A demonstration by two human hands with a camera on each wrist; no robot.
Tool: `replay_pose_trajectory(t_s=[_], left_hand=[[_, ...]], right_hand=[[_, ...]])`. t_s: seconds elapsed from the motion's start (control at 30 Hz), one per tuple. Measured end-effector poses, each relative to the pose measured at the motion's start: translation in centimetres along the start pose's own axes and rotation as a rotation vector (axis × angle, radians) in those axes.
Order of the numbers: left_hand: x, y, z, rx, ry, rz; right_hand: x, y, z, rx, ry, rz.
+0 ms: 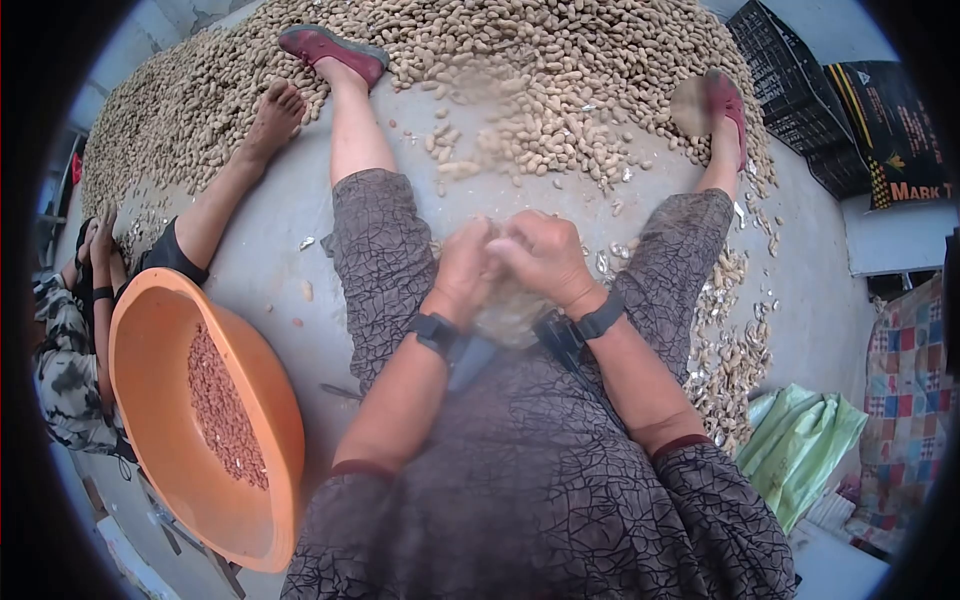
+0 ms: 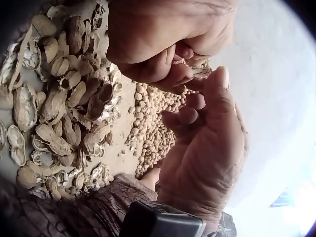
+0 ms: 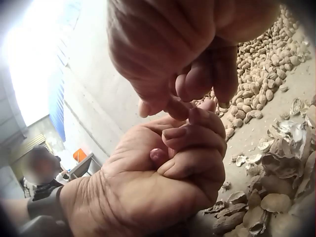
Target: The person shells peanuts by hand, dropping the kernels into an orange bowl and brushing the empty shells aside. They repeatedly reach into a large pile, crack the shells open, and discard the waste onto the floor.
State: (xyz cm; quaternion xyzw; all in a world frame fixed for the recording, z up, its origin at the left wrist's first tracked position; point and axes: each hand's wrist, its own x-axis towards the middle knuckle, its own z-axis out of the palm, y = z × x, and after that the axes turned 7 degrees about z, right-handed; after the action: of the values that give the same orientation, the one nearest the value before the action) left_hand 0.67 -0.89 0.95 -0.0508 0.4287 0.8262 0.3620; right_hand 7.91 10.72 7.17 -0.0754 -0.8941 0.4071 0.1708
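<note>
In the head view, my left hand (image 1: 466,262) and right hand (image 1: 545,258) meet above my lap, fingers curled. Reddish peanut kernels (image 3: 159,156) lie in the curled palm of my left hand (image 3: 163,168), seen from the right wrist. At the meeting fingertips in the left wrist view is a piece of peanut shell (image 2: 201,72), between my left hand (image 2: 168,39) and the thumb and bent fingers of my right hand (image 2: 205,143). The fingers partly hide it. Empty shells (image 2: 54,106) lie below the hands.
Unshelled peanuts (image 1: 560,60) are heaped across the far floor. An orange basin (image 1: 145,400) with red kernels (image 1: 225,405) stands at left, beside another person's bare leg (image 1: 235,185). At right are a black crate (image 1: 790,90), a printed bag (image 1: 893,130) and a green sack (image 1: 800,440).
</note>
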Motion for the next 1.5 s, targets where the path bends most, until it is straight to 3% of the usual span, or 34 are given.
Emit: replay_pose_trajectory(t_s=[0.07,0.2,0.4,0.47,0.67,0.8,1.07,1.5], left_hand=[[-1.2,1.2,1.3,-0.122,-0.070,-0.083],[-0.6,0.7,0.0,-0.283,-0.215,-0.079],[-1.0,0.9,0.6,-0.068,-0.303,0.019],[-1.6,1.2,1.6,0.008,-0.167,0.030],[-0.9,0.7,0.3,0.312,-0.200,0.044],[-0.4,0.0,-0.3,0.348,-0.262,0.017],[0.2,-0.7,-1.0,0.292,-0.205,-0.077],[0.2,-0.5,-0.4,0.230,-0.133,-0.102]], right_hand=[[-0.2,0.3,0.2,0.119,-0.011,0.204],[-0.1,1.2,0.6,0.319,0.006,0.327],[0.0,2.4,0.7,0.543,-0.031,0.463],[0.0,1.8,0.3,0.621,-0.096,0.583],[-0.2,3.0,0.4,0.507,-0.059,0.381],[-0.3,3.2,0.1,0.387,-0.115,0.356],[-0.5,2.4,0.5,-0.084,0.008,0.037],[-0.3,1.5,0.8,-0.189,0.008,0.024]])
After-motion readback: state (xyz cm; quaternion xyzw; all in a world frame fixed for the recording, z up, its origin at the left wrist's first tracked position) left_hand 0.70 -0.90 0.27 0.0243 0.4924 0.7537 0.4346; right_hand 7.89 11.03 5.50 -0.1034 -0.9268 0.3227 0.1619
